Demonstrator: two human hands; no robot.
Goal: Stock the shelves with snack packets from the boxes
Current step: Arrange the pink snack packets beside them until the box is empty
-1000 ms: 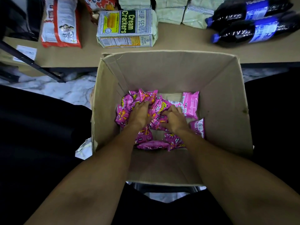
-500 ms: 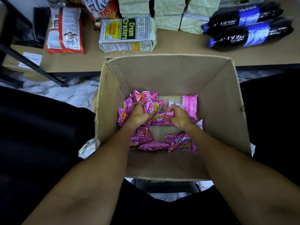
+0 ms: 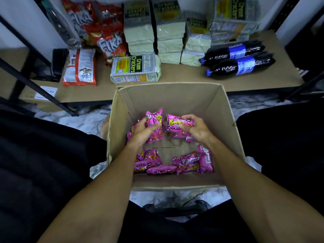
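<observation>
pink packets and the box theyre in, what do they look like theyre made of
The pink packets look like thin plastic film with a glossy printed finish: they catch the light, wrinkle, and end in flat sealed edges. The box is probably corrugated cardboard, matte plain brown, with fold creases in its walls and a rough, slightly torn rim.

Pink packet [image 3: 178, 124] in the right hand [image 3: 198, 131]: "Corntoz" in yellow, small "MINI" at the upper corner; finer print below not legible.
Second pink packet [image 3: 154, 120] in the left hand [image 3: 142, 133]: the same yellow word, partly covered.
Loose packets [image 3: 161, 169] on the floor of the box [image 3: 175, 99]: "MINI" on several.
Cracker pack [image 3: 135, 69] lying on the shelf [image 3: 184, 74]: "Cream Crackers", with "HUP SENG" beside it.
Red bags [image 3: 108, 43]: "FIKA" in white.
Bottles [image 3: 226, 69]: blue labels, too blurred to read.
</observation>
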